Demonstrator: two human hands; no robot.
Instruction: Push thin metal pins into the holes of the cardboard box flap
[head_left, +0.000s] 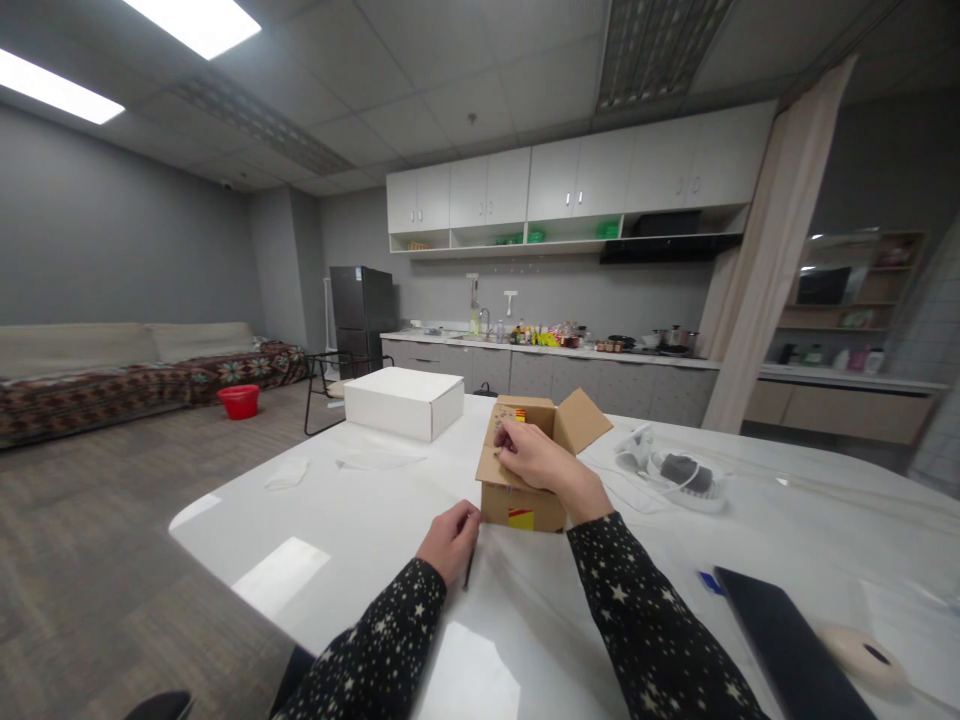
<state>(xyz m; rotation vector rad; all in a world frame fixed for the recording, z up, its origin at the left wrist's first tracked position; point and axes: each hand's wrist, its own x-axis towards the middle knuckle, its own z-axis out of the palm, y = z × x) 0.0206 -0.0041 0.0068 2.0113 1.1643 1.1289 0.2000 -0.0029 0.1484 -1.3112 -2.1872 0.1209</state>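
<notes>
Small brown cardboard box (525, 470) with red-and-yellow label (lettering unreadable), upright on white table, flaps open, right one angled outward. Thin dark pen-like stick (470, 566), just left of the box, near front edge.

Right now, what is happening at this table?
A person is working on a small cardboard box on the white table. The right hand presses a flap down; another flap stands open. The left hand rests beside the box, holding a thin dark tool. A closed white box sits farther back.
</notes>
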